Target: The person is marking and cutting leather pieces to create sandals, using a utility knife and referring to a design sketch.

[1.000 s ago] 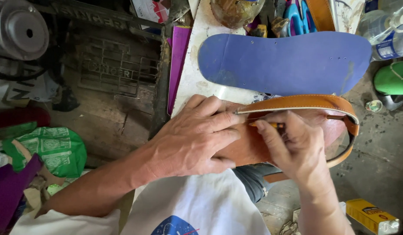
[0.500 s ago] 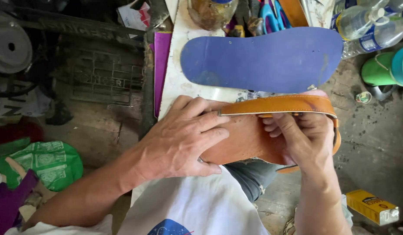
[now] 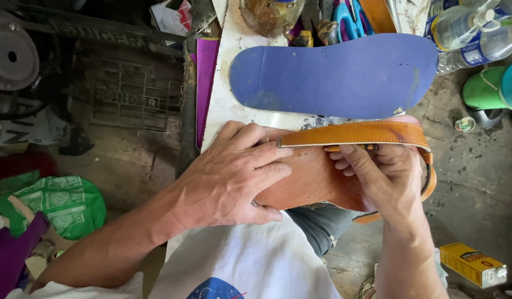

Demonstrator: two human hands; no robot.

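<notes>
Head view | we are pressing our flat left hand (image 3: 234,177) on the tan leather sole (image 3: 316,180) | right hand (image 3: 386,174) is gripping its stitched tan strap (image 3: 355,134) | next likely needing steady pull

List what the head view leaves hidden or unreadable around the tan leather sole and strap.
- Tan sole, head view: most of it is covered by the left hand and right hand.
- Small tool under the strap: only a sliver shows above the right fingers; its kind is unclear.
- Jar: cut off by the top edge.
</notes>
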